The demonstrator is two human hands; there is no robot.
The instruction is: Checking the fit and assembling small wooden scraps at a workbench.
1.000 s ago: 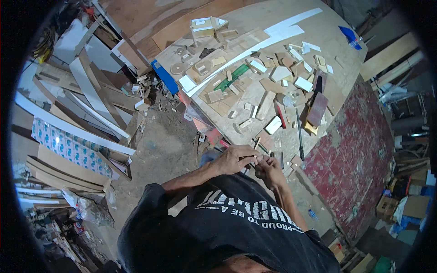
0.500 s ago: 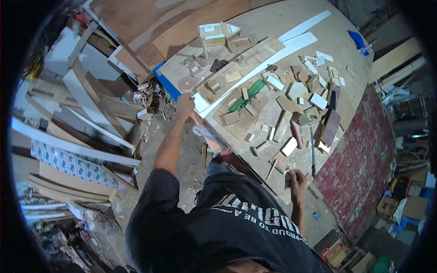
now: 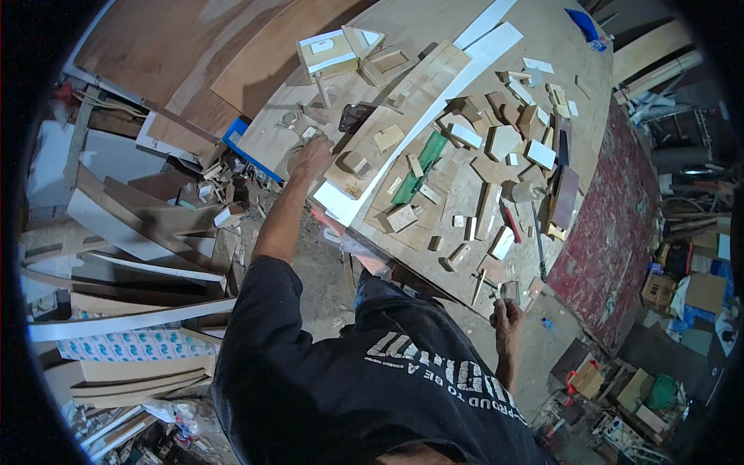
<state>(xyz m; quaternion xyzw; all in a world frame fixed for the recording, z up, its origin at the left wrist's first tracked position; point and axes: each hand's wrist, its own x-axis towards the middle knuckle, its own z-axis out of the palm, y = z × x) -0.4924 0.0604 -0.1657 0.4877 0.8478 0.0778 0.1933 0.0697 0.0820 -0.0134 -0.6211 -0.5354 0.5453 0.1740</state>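
Reaching across the table [image 3: 434,256], left hand [image 3: 312,155] closes over a small wood piece [image 3: 310,133]; right hand [image 3: 508,316] grips something small, unidentifiable. Offcuts remain scattered, unsorted.

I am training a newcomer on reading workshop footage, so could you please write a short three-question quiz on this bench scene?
1. True or false: the left hand is stretched out to the far left part of the plywood workbench.
2. Where is the right hand? A: at the near bench edge. B: on the green strip.
3. What colour is the long strip lying across the bench?

Key: 1 true; 2 A; 3 white.
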